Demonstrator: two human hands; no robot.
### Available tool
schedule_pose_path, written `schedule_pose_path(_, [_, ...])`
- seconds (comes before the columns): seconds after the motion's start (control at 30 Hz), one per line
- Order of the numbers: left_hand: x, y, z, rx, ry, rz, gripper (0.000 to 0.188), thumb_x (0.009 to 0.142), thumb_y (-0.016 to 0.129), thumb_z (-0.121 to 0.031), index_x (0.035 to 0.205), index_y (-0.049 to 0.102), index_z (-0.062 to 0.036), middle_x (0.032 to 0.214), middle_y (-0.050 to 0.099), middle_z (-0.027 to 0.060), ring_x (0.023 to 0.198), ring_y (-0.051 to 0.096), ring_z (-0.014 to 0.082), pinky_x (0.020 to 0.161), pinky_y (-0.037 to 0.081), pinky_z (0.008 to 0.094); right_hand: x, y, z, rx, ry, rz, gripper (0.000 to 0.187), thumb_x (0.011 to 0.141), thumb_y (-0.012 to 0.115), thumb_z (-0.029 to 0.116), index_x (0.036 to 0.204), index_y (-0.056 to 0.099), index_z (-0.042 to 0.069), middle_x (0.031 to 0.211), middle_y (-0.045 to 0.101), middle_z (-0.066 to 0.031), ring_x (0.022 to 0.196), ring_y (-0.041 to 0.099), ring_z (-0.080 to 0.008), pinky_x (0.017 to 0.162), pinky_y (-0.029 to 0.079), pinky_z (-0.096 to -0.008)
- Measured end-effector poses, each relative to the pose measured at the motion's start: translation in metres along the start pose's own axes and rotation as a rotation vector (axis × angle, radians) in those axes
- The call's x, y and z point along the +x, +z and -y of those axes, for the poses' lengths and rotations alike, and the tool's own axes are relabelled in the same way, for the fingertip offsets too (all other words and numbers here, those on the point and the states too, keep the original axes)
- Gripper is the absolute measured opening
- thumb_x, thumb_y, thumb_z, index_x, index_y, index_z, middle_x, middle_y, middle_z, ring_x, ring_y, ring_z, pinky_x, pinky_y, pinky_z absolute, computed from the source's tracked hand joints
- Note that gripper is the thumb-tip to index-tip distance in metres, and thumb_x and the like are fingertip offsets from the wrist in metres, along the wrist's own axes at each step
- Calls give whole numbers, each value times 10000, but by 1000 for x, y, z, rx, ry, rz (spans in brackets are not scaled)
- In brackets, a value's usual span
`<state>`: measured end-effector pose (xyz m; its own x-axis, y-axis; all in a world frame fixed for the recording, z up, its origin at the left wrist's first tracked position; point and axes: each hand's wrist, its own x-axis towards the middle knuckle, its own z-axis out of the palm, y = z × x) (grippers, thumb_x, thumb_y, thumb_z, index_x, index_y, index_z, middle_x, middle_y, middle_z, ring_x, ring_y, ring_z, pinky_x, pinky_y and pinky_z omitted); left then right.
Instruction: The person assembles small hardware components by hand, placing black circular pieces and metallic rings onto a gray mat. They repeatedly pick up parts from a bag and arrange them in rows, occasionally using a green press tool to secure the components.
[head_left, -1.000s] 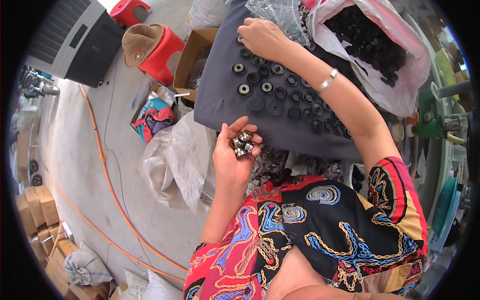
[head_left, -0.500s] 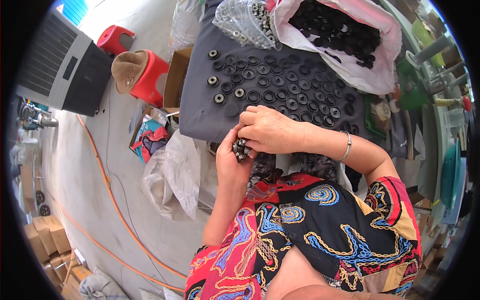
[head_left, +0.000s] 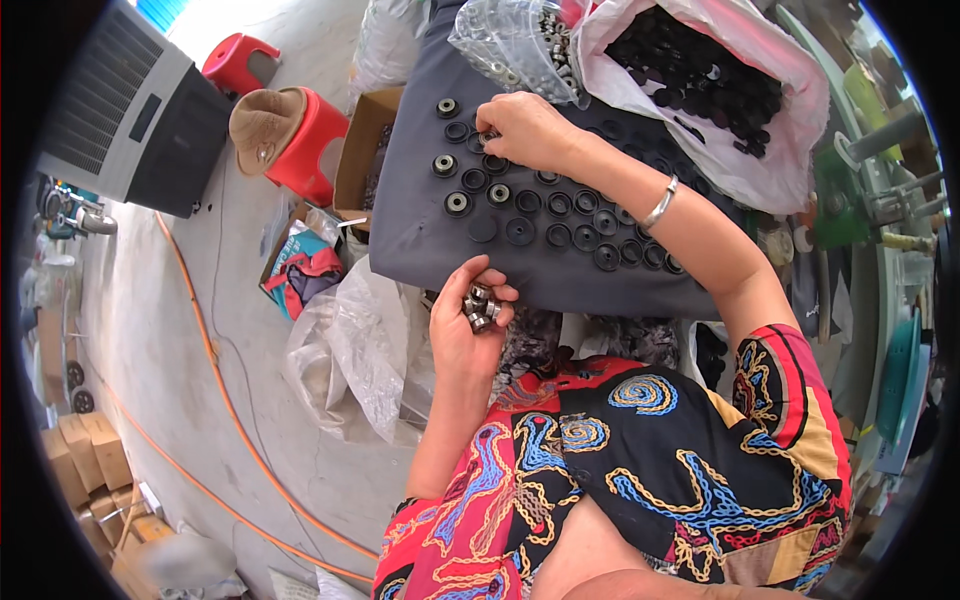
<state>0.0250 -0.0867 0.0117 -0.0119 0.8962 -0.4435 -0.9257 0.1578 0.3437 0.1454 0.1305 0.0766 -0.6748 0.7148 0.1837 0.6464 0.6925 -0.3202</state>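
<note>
Left hand (head_left: 456, 334) cups bearings (head_left: 482, 308) (four black rings (head_left: 458, 213) hold others).

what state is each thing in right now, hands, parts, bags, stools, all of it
left hand, cupped upward, holding silver parts
silver parts, loose in a cluster
right hand, fingertips down among black rings; grip hidden
black rings, spread out; several with silver centres
white sack, open, black pieces inside
clear bag, partly filled with silver pieces
cardboard box, open
hat, resting on a red stool
orange hose, lying uncoiled
</note>
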Motion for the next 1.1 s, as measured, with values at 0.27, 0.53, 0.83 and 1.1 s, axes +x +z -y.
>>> schedule_pose_path(0.27, [-1,1,-4,10,21,-9,238,956,488,-174,1067,583,15,848,627,138,707,616,257,468,433,291,22,10,3,-32,134,146,252,698,717,140,913,685,12,859,676,-171,863,652,-319,784,504,-387])
schedule_pose_path(0.53, [-4,4,-7,18,10,-1,242,983,419,-144,1076,571,19,853,623,144,709,623,252,489,429,300,39,18,-1,-139,89,167,136,671,694,88,787,692,17,822,674,-180,845,658,-352,760,525,-430])
schedule_pose_path(0.83, [-5,5,-9,-3,7,-9,232,975,427,-135,1071,574,17,849,623,142,706,620,254,495,430,304,32,12,6,-105,184,201,207,667,754,117,830,672,20,818,665,-169,856,648,-332,756,505,-404])
schedule_pose_path(1.1, [-6,-4,-9,-46,5,32,254,982,425,-169,1064,577,16,847,624,140,723,621,259,489,425,303,36,14,7,-175,140,182,208,651,748,96,832,705,4,888,682,-193,897,664,-352,771,544,-420])
